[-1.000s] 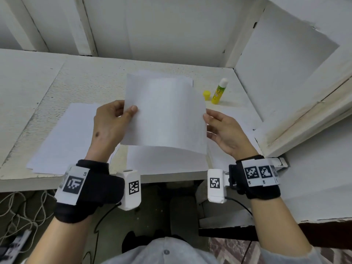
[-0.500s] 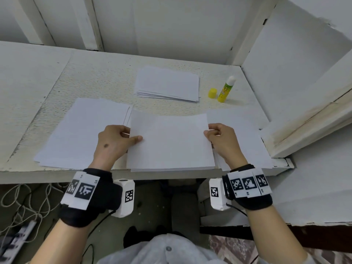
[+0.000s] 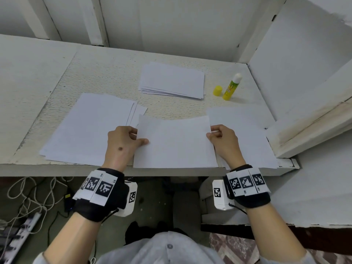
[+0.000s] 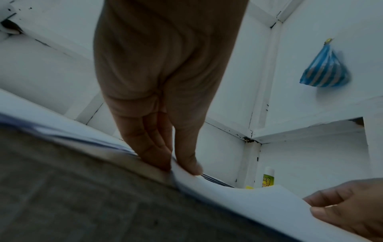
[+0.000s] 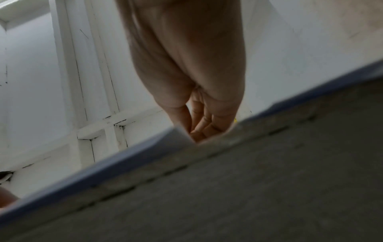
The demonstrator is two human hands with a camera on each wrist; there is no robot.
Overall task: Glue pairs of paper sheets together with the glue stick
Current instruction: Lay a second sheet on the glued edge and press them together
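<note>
A white paper sheet (image 3: 175,143) lies near the table's front edge, over another sheet. My left hand (image 3: 125,141) pinches its left edge, thumb on top, as the left wrist view shows (image 4: 176,165). My right hand (image 3: 222,138) pinches its right edge (image 5: 196,132). The far edge of the sheet bows up slightly. An uncapped yellow-green glue stick (image 3: 231,87) stands upright at the back right, with its yellow cap (image 3: 217,90) beside it on the left.
A small stack of sheets (image 3: 172,80) lies at the back centre. A wider stack (image 3: 89,128) lies on the left and more sheets (image 3: 247,134) on the right. A white wall panel (image 3: 304,60) closes the right side. Cables (image 3: 28,197) hang below the table.
Both hands brought the sheet down from upright in the air onto the sheet at the table's front edge. The grip on both side edges stays.
</note>
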